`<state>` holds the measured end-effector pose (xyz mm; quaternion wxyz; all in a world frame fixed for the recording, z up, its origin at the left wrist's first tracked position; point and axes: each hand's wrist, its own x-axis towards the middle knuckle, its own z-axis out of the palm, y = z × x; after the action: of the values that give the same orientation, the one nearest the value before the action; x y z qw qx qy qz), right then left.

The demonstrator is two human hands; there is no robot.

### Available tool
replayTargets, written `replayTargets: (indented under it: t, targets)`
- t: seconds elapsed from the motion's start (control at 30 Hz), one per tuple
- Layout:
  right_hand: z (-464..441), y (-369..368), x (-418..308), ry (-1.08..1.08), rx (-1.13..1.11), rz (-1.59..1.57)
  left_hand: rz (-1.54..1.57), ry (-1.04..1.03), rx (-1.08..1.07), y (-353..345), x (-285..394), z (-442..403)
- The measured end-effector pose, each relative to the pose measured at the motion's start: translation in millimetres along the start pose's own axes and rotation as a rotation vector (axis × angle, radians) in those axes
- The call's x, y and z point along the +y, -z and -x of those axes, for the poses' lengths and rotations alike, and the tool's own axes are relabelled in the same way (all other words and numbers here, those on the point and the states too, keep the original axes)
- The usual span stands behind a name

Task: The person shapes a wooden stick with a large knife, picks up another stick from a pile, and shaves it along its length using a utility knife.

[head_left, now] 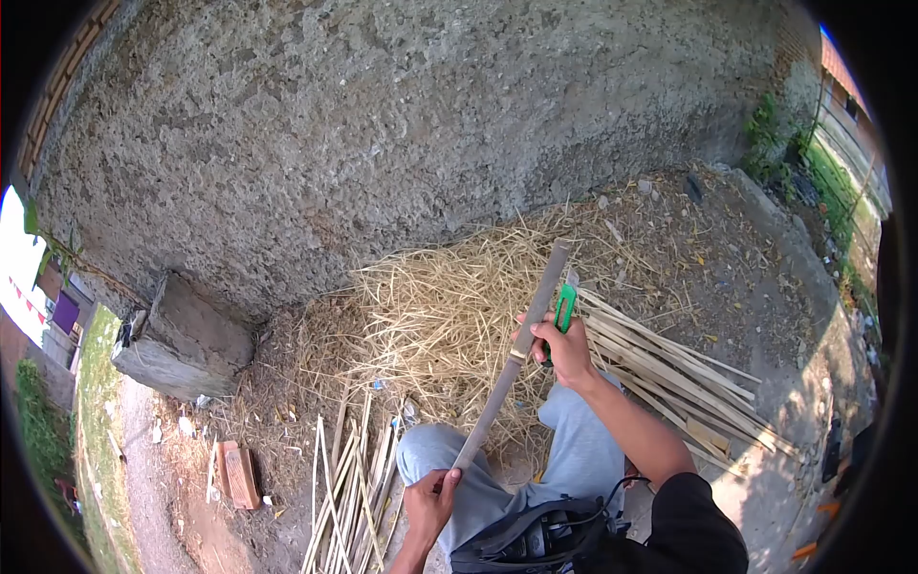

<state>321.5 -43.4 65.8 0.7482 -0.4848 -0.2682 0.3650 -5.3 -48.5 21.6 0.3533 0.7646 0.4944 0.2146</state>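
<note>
- block [182, 349] of rough grey masonry at the left, set against the foot of the plastered wall [430, 115], which runs across the whole upper part of the view.
- reddish brick [242, 476] on the ground, nearer the person than the block, with a thin pale stick just beside it.
- loose bundle of narrow pale strips [337, 497] on the ground, left of the person's knees, some of them crossing one another.
- left hand [430, 502] low, by the left knee [435, 450], its thumb and fingers clamped on the near end of the long flat strip.
- long flat strip [492, 407], grey-brown, held up at a slant between the two hands, above the knees and the shavings; a paler band crosses it just below the right hand, and its far end points toward the wall.
- heap of thin curled shavings [430, 297] on the ground between the knees and the wall.
- right hand [566, 352] farther along the same strip, fingers closed around it and also gripping the green cutter [566, 306], which stands up just to the right of the strip.
- dark bag [531, 538] at the person's lap.
- second bundle of longer, wider pale strips [669, 368], fanned out on the ground at the right.
</note>
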Motion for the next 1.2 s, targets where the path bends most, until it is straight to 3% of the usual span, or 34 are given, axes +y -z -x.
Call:
replayTargets:
  t: [0.33, 0.57, 0.7, 0.87, 1.07, 1.2]
  targets:
    - [-3, -4, -3, -0.045, 0.092, 0.047, -0.013, -0.050, 0.062, -7, -11, 2]
    - [-10, -5, -9, -0.130, 0.107, 0.098, 0.335, 0.173, -0.217, 18, 21, -15]
    - [17, -24, 10, -0.115, 0.044, 0.144, 0.251, 0.021, -0.177, 21, 29, -37]
    - [50, -46, 29, -0.254, -0.265, 0.291, 0.254, -0.071, -0.203, 11, 35, -65]
    - [47, -53, 31, -0.261, -0.127, 0.083, 0.249, -0.129, -0.316, 5, 32, -76]
    - [53, -54, 34, -0.271, -0.129, 0.139, 0.284, -0.213, -0.322, 7, 44, -77]
